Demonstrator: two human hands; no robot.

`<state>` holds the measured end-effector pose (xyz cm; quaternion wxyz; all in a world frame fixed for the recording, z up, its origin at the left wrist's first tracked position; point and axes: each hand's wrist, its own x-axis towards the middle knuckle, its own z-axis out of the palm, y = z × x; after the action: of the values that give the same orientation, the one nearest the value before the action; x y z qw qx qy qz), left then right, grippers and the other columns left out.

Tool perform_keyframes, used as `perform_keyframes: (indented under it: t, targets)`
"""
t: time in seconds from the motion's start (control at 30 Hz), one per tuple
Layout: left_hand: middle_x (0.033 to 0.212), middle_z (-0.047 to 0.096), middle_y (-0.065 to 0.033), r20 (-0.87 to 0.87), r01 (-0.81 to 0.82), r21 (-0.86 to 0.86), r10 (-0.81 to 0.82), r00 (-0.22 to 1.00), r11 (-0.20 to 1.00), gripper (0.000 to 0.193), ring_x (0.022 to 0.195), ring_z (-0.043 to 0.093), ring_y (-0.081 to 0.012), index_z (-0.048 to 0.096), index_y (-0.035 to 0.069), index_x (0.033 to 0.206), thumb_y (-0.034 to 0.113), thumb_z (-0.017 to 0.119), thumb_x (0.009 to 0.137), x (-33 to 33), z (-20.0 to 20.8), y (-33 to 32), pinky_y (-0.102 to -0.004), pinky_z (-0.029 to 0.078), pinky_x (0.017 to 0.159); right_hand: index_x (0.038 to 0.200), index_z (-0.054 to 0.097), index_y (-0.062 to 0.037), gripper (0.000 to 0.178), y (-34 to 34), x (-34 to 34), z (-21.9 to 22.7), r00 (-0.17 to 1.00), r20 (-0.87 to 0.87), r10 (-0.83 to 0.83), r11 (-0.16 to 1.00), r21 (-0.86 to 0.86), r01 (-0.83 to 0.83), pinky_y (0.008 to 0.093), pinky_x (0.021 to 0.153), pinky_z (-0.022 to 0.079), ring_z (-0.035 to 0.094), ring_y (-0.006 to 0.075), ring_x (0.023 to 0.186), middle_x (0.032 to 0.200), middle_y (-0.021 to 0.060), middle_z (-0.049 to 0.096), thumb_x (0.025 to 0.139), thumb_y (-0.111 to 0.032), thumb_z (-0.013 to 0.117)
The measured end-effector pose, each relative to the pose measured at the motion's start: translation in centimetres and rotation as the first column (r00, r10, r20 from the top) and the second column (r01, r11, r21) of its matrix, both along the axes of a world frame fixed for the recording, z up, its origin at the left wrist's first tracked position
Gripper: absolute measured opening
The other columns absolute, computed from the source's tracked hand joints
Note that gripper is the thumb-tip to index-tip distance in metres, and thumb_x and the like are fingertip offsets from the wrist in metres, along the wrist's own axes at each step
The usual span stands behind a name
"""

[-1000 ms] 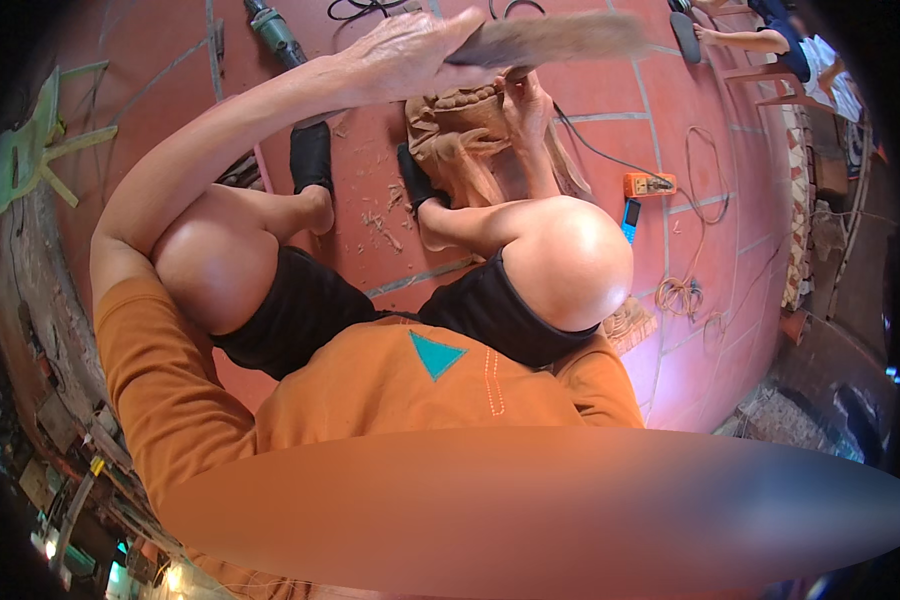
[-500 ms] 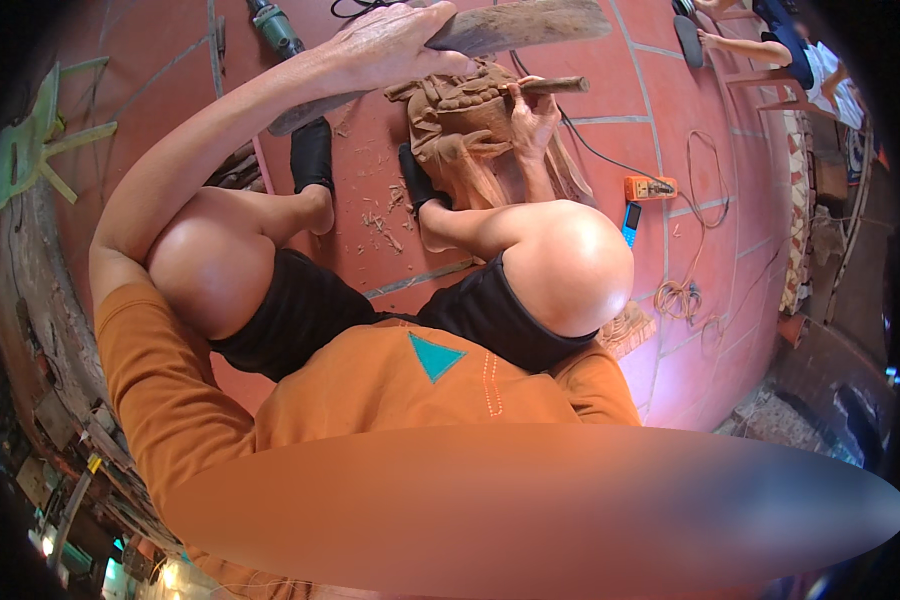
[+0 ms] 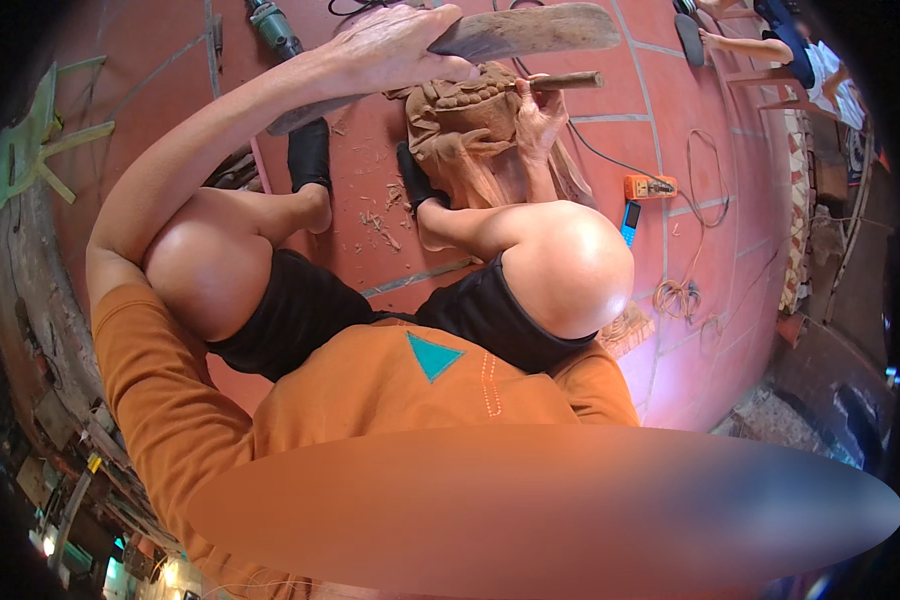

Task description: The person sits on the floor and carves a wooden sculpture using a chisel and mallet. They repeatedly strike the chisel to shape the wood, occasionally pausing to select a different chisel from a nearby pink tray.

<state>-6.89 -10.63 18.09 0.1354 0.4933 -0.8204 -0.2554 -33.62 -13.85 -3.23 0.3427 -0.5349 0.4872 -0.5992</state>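
My left hand [image 3: 395,48] is closed around a long, flat wooden bat [image 3: 530,30]. Its broad end points right, while the other end shows beneath my forearm. Lower and to the right, my right hand [image 3: 542,125] grips a chisel [image 3: 575,81] with a round wooden handle, which sticks out to the right. The chisel's working end, at the carving, is too small to make out. Between my feet and that hand stands a brown wood carving [image 3: 460,125] with rounded, beaded relief. The bat is above the carving and partly covers its far side.
Wood shavings [image 3: 378,222] lie on the red tiled floor. A green power tool [image 3: 273,28] is at the far left. To the right are an orange power strip [image 3: 650,187], a blue phone [image 3: 630,222] and a coiled cord [image 3: 678,298]. Another person's leg [image 3: 745,44] shows at far right.
The bat and my left hand have shifted slightly right. My right hand and the chisel have moved a little right and away from me.
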Motion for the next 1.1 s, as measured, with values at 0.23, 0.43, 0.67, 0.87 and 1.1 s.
perform_keyframes:
  t: [0.23, 0.43, 0.67, 0.87, 1.1]
  targets:
    - [0.078, 0.064, -0.0288, 0.036, -0.016, 0.045, 0.015, 0.999, 0.999, 0.052, 0.077, 0.068, -0.0469, 0.052, -0.002, 0.110, 0.044, 0.070, 0.094, -0.3, 0.0, -0.1, -0.0530, 0.051, 0.067, 0.100, 0.064, -0.0004, 0.022, -1.1, -0.1, 0.2, 0.986, -0.164, 0.009, 1.000, -0.005, -0.010, 0.0238, 0.066, 0.048, 0.056, 0.0064, 0.072, 0.079, -0.0007, 0.066, 0.088, -0.005, 0.082]
    - [0.079, 0.064, -0.0289, 0.015, -0.003, 0.048, 0.003, 1.000, 0.999, 0.052, 0.078, 0.068, -0.0473, 0.051, -0.002, 0.112, 0.044, 0.070, 0.094, -0.2, 0.2, 0.1, -0.0526, 0.051, 0.068, 0.100, 0.061, -0.0027, 0.025, -1.5, 0.3, 0.1, 0.971, -0.236, 0.038, 0.995, -0.078, -0.058, 0.0246, 0.069, 0.051, 0.056, 0.0065, 0.072, 0.075, 0.0017, 0.064, 0.087, -0.001, 0.081]
    - [0.080, 0.065, -0.0288, 0.015, -0.002, 0.077, 0.001, 1.000, 0.997, 0.051, 0.078, 0.068, -0.0465, 0.051, -0.002, 0.112, 0.043, 0.070, 0.094, -0.3, 0.4, 0.0, -0.0521, 0.051, 0.068, 0.101, 0.058, -0.0047, 0.027, -2.4, 0.2, -0.8, 0.943, -0.333, 0.030, 0.981, -0.172, -0.092, 0.0295, 0.068, 0.055, 0.059, 0.0101, 0.066, 0.073, 0.0090, 0.066, 0.086, 0.003, 0.079]
    - [0.080, 0.065, -0.0287, 0.009, 0.006, 0.044, -0.006, 1.000, 0.999, 0.050, 0.077, 0.068, -0.0464, 0.051, -0.002, 0.109, 0.042, 0.070, 0.094, -0.7, 0.3, -0.1, -0.0520, 0.051, 0.067, 0.099, 0.055, -0.0050, 0.029, -2.3, 0.6, -0.7, 0.942, -0.333, 0.032, 0.976, -0.191, -0.101, 0.0318, 0.063, 0.055, 0.064, 0.0149, 0.063, 0.072, 0.0110, 0.067, 0.085, 0.001, 0.081]
    - [0.078, 0.063, -0.0281, -0.094, 0.013, -0.084, -0.021, 0.995, 0.996, 0.050, 0.074, 0.066, -0.0468, 0.052, -0.001, 0.107, 0.044, 0.069, 0.094, -1.5, 0.4, -0.3, -0.0527, 0.050, 0.065, 0.093, 0.051, -0.0056, 0.036, -1.7, 0.7, 0.5, 0.858, -0.509, -0.066, 0.976, -0.212, -0.051, 0.0362, 0.057, 0.051, 0.067, 0.0260, 0.060, 0.071, 0.0116, 0.067, 0.084, -0.010, 0.085]
